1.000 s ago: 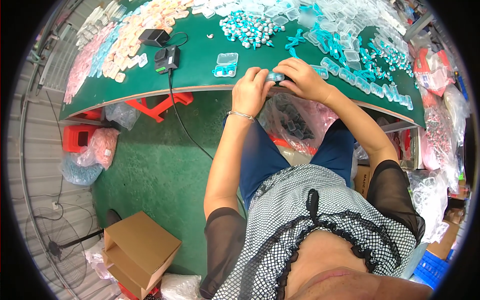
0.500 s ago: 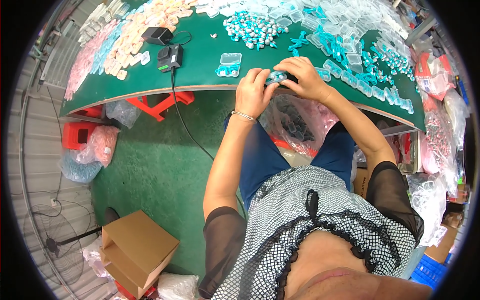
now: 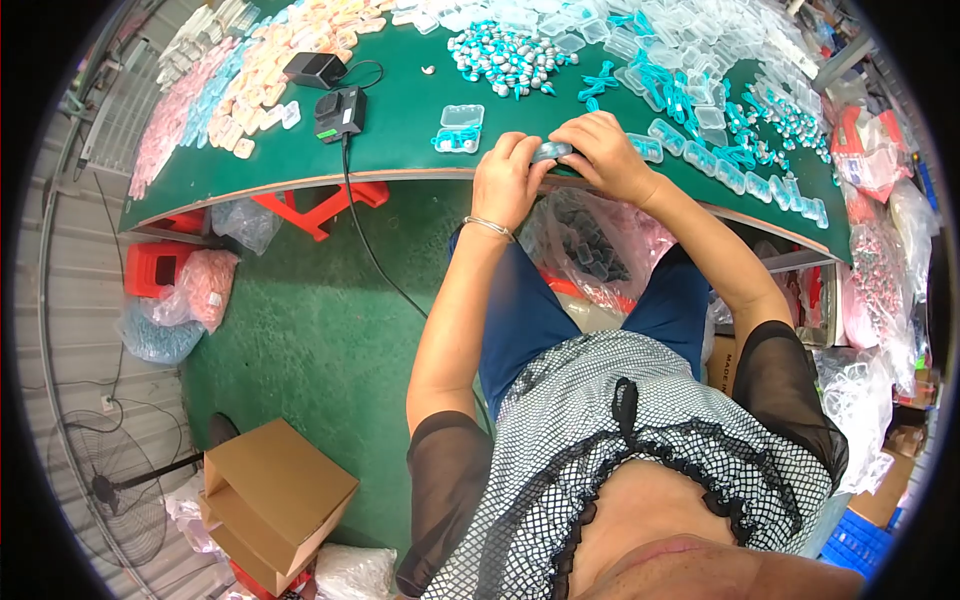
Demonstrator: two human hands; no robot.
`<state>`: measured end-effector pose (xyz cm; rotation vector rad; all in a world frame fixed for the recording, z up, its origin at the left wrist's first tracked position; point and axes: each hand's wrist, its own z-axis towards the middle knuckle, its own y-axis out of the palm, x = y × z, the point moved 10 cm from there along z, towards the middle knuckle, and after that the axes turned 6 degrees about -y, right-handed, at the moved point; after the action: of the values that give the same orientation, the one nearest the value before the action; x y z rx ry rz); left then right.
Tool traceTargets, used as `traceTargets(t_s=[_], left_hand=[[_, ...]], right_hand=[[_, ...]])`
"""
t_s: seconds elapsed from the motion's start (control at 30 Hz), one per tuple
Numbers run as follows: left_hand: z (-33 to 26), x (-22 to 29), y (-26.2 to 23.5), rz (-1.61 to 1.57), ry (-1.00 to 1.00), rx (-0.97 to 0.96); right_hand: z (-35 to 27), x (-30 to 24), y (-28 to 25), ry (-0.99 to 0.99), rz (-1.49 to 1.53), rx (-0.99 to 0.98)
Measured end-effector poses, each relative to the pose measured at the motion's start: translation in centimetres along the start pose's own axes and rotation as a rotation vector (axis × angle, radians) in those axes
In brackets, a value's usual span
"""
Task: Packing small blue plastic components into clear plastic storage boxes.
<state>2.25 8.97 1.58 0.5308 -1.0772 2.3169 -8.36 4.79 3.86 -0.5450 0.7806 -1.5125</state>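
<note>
Between both hands, over the table's front edge, is a small clear plastic case (image 3: 550,152) with a bluish tint. My left hand (image 3: 505,182) grips its left end between thumb and fingers. The fingers of my right hand (image 3: 608,160) close on its right end. Parts of the case are hidden behind the fingers. Left of my hands, an open clear case (image 3: 458,132) lies on the green table (image 3: 400,125) with teal corded pieces inside. To the right, a row of clear cases (image 3: 698,157) follows the table edge.
Farther back lie a heap of teal-and-grey tips (image 3: 505,60), teal cords (image 3: 680,100) and many clear cases (image 3: 690,35). A black charger-like device (image 3: 340,115) trails a cable off the table. Bagged cases (image 3: 585,245) are below; a cardboard box (image 3: 275,500) stands on the floor.
The case between my hands has tilted and now shows a narrower side, with less teal visible. My fingers have shifted slightly around it. The things on the table look unmoved.
</note>
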Motion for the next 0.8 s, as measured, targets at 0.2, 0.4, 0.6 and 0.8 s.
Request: traceTargets(t_s=[0.2,0.4,0.6,0.8], left_hand=[[0.2,-0.6,0.1,-0.07,-0.051,-0.037],[-0.6,1.0,-0.6,0.066,0.007,0.05],[-0.7,1.5,-1.4,0.069,0.026,0.078],[-1.6,-2.1,-7.2,0.271,-0.02,0.249]], right_hand=[[0.3,-0.1,0.6,0.009,0.029,-0.018],[0.2,-0.4,-0.2,-0.003,-0.118,-0.041],[-0.4,0.0,-1.1,0.01,-0.247,-0.082],[0.1,1.0,-2.5,0.052,-0.26,-0.072]])
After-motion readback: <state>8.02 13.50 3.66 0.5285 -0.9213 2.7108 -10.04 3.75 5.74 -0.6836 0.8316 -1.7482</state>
